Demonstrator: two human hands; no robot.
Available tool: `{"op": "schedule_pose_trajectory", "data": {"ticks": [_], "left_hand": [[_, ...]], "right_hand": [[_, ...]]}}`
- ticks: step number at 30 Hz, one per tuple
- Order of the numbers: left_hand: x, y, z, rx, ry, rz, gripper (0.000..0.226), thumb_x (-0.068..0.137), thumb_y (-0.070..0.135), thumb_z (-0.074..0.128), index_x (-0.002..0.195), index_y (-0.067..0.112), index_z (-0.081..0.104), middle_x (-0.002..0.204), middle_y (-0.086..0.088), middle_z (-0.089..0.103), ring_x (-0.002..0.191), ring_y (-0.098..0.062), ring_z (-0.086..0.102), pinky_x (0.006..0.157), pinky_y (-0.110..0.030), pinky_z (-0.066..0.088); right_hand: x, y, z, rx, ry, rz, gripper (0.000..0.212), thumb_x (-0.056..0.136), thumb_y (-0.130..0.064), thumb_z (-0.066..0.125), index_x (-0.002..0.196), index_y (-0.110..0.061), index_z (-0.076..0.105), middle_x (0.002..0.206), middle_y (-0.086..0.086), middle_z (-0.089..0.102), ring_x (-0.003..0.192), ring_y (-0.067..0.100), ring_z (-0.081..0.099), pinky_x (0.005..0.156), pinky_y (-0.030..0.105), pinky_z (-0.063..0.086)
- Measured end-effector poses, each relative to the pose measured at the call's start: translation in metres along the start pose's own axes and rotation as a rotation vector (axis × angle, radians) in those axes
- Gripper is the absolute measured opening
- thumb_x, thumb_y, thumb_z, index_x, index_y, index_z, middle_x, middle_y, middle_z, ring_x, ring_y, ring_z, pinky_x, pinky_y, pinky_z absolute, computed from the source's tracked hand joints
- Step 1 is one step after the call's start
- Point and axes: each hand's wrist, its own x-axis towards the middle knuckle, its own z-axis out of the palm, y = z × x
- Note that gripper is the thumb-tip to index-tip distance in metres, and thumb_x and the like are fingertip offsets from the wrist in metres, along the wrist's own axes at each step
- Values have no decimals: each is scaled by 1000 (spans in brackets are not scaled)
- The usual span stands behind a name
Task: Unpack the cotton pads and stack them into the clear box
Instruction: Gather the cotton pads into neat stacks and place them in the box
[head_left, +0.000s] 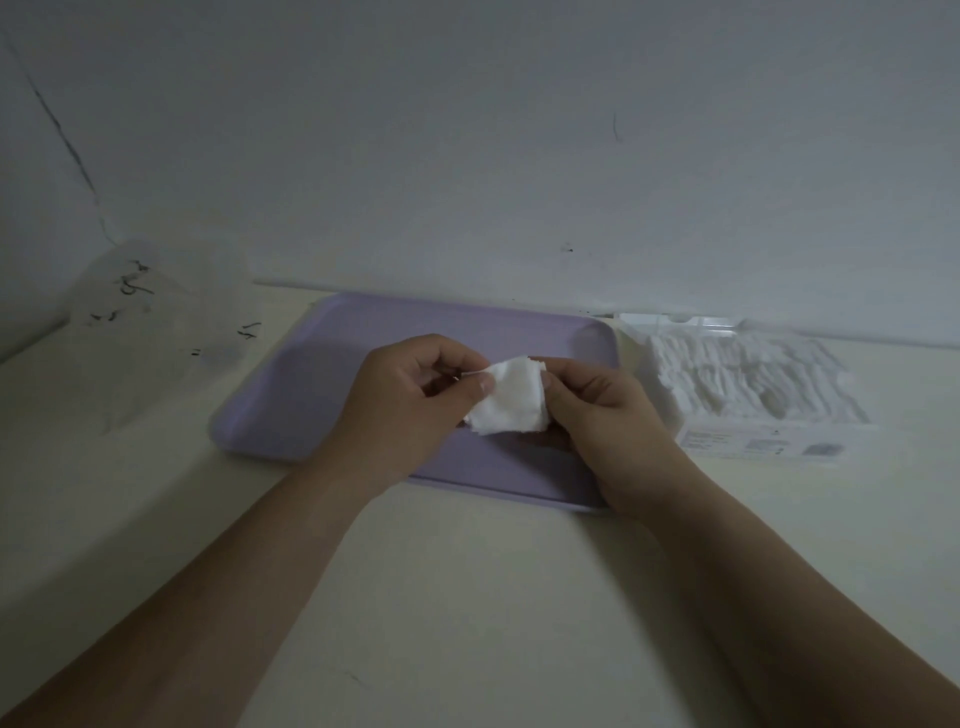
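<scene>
- Pale wall (467, 130) fills the upper half, a few dark specks showing.
- Far left, a dark line (67, 140) runs down it (thin, slanting).
- Cream tabletop (441, 571) below; the light's dim.

The near tabletop (467, 597) lies open between the forearms up to the front rim of the lavender tray (311, 395), whose left and far parts show bare floor. Its middle is blocked where the left hand (410, 405) and right hand (608, 426) meet around a small stack of cotton pads (511, 397). The clear box (769, 447), just beside the tray's right edge and heaped with loose cotton pads (737, 374), closes that side. The wall (467, 156) stands close behind both, and a crumpled plastic wrapper (156, 322) covers the rear left.
</scene>
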Motion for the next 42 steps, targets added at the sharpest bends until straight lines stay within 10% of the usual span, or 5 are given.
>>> {"op": "schedule_pose_trajectory", "data": {"ticks": [12,19,30,36,42], "left_hand": [[0,-2,1,73,58,58,17,84,5,82,80,21,79,81,3,76,72,-10,68,75,-48,63],[0,1,0,-27,59,35,18,84,-5,78,80,13,79,85,-3,77,73,-9,71,65,-23,57],[6,10,-9,-129,-29,-10,14,95,-2,67,90,11,71,74,-3,74,60,-14,62,52,-25,52],[1,2,1,-16,-85,-30,12,92,4,74,92,16,76,88,-19,75,77,-32,69,75,-59,60],[0,4,4,9,-32,-15,12,90,3,76,87,15,74,85,-15,76,72,-22,71,62,-39,60]], "right_hand": [[-1,-3,-2,94,13,57,17,100,-7,59,109,-7,74,104,19,75,100,34,72,91,54,60],[0,-4,-3,90,51,50,16,102,-3,56,103,-4,72,100,19,75,93,30,74,78,44,65],[1,1,0,5,115,0,15,104,-8,58,108,-6,72,101,21,77,93,30,73,89,53,62],[-1,0,-1,-4,59,0,19,103,-5,56,105,-12,73,98,16,78,94,28,75,85,45,63],[-1,-2,-1,46,45,27,20,105,-7,54,108,-9,73,101,16,77,98,31,74,88,49,62]]}}
